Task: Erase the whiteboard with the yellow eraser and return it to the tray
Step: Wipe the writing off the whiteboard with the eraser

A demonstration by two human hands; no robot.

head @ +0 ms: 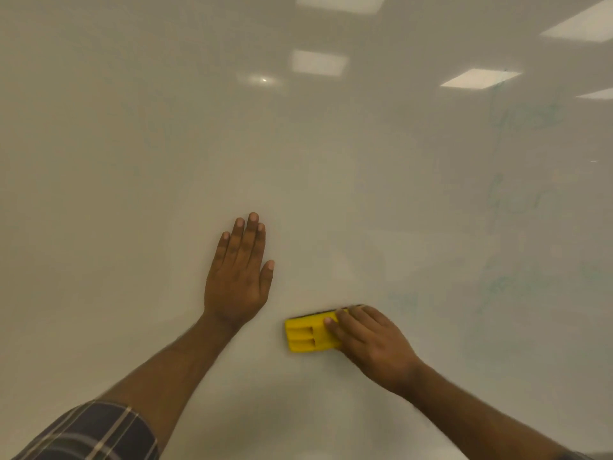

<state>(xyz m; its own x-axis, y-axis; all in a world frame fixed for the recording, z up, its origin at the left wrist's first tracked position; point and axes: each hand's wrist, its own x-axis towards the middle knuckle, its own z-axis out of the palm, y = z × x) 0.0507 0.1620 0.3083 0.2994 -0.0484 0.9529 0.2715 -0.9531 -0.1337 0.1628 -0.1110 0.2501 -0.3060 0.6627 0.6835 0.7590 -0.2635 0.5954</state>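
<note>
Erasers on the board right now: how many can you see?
1. The yellow eraser lies flat against the whiteboard, low and right of centre, gripped by the right hand. The tray is out of view, so others may be hidden.

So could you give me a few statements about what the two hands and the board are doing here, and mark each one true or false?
1. The right hand holds the yellow eraser against the whiteboard. True.
2. The left hand grips a marker. False: it lies flat on the board with straight fingers and holds nothing.
3. Faint green writing remains on the right side of the board. True.
4. The eraser lies to the left of the left hand. False: it is lower and to the right of it.
5. The left arm has a plaid sleeve. True.
</note>
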